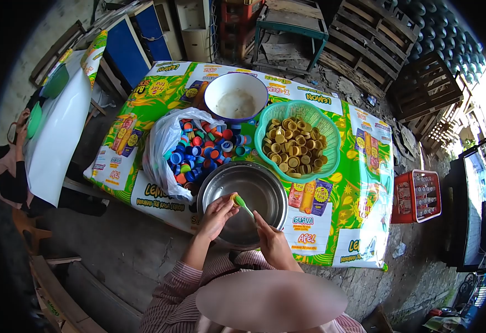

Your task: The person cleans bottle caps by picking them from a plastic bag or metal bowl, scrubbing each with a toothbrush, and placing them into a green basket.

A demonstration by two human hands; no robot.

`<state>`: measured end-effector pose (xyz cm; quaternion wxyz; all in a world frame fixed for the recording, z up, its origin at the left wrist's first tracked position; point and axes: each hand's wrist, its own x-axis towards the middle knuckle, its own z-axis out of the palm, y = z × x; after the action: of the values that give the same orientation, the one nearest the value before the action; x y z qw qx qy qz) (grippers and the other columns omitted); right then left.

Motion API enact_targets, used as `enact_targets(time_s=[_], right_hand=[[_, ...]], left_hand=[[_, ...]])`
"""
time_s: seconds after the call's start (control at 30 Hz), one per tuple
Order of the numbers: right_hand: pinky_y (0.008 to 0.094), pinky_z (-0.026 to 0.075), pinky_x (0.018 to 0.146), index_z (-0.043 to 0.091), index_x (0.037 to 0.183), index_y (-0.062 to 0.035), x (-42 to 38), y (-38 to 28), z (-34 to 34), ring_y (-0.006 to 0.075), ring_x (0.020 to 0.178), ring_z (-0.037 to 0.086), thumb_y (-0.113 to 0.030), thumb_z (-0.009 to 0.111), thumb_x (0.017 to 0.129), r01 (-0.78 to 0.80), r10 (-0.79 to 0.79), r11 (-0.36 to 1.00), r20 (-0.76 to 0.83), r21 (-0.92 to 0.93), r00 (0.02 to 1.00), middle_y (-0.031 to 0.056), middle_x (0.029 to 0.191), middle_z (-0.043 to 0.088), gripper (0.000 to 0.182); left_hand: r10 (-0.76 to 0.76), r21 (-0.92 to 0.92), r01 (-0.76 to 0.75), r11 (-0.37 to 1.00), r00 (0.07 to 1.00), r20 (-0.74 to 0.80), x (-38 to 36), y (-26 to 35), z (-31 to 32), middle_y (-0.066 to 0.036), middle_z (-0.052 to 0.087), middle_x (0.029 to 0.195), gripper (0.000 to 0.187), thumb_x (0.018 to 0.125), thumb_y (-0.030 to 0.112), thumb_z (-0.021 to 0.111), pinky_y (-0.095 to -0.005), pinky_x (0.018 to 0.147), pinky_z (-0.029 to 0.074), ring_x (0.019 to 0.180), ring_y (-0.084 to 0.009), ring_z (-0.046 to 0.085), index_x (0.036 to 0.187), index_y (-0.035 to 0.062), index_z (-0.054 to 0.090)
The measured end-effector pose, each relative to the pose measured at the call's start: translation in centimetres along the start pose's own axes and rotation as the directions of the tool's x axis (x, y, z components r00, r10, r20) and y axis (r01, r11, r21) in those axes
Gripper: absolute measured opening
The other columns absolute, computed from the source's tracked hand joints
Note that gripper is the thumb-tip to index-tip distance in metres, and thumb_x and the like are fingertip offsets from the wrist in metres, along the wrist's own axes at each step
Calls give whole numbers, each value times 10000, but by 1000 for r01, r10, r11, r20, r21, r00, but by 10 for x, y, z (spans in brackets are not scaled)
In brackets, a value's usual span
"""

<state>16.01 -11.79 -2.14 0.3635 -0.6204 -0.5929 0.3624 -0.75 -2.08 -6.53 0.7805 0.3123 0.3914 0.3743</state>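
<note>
My left hand (217, 217) is closed, pinching a small yellowish bottle cap (233, 197) over the steel basin (279, 202). My right hand (273, 240) is closed around a slim green-and-white tool (247, 209), perhaps a toothbrush. Its green end meets the cap at my left fingertips. The basin stands at the table's near edge, just beyond my body. Left of it, a white plastic bag (157, 141) lies open, full of red, blue, green and orange caps (201, 152). To the right, a mint-green basket (332, 133) holds many yellow-brown caps (290, 147).
A white enamel bowl (212, 83) with a dark rim sits at the back of the printed table cover (359, 183). A red crate (398, 197) of bottles stands right of the table. Wooden pallets (373, 39) lean behind. Another person's hand (22, 119) holds something green at far left.
</note>
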Motion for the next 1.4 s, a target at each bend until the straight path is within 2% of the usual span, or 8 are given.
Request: enact_targets(time_s=[0.13,0.47,0.57,0.67,0.73,0.9,1.17,1.4], right_hand=[[445,485,613,394,1322,-174,2,-3,-6,404,739,600,-67,466,871,-9,7,999,-29,-41,1000,254,903,601,469],[447,469,507,383,1331,-230,-4,-5,-8,360,577,580,-103,473,874,20,-26,978,-28,-207,999,184,738,581,483],[449,460,479,369,1339,-250,-5,-6,-11,347,523,562,-115,473,874,25,-40,971,-59,-239,997,154,683,547,495],[450,459,479,356,1344,-256,-8,-9,-10,340,538,568,-100,481,856,36,-21,946,51,-321,998,132,687,525,528],[448,462,481,355,1344,-262,-5,-4,-12,339,541,568,-100,482,852,14,-5,940,29,-340,1000,129,690,525,533],[449,471,491,341,1347,-296,-6,-7,-11,339,545,567,-103,475,846,36,-13,927,64,-373,998,127,705,530,554],[441,443,496,392,1328,-239,-4,-6,-20,325,542,553,-105,488,866,32,-24,928,27,-371,999,120,681,532,490],[433,465,480,327,1358,-274,-3,-2,-23,329,538,563,-93,488,840,49,-50,940,4,-336,999,118,713,537,572]], left_hand=[[-13,-62,17,998,998,69,0,-2,-5,-39,580,1071,294,928,216,481,-261,839,456,960,-115,559,1162,43,524],[61,-22,-62,998,998,-24,-1,1,11,-70,598,989,325,945,292,433,-272,815,467,876,-131,584,1071,19,556],[33,110,-31,993,999,-12,3,-3,4,-65,604,952,343,941,309,437,-267,784,477,841,-124,587,1059,11,558],[23,131,-21,991,1000,-14,8,0,4,-65,609,917,368,944,328,423,-259,748,486,798,-118,590,1059,5,558],[-19,302,21,953,1000,-10,11,4,2,-61,608,868,402,954,358,381,-254,716,490,753,-112,586,1015,9,570],[-82,342,73,937,997,13,19,12,1,-31,579,730,463,961,402,321,-251,653,485,651,-103,556,901,21,578],[-110,623,58,780,993,45,23,31,12,-6,538,658,541,957,451,270,-224,575,443,571,-78,493,781,42,576],[-189,567,155,809,982,2,24,30,13,-2,519,642,555,953,470,258,-238,573,440,565,-81,474,734,53,552]])
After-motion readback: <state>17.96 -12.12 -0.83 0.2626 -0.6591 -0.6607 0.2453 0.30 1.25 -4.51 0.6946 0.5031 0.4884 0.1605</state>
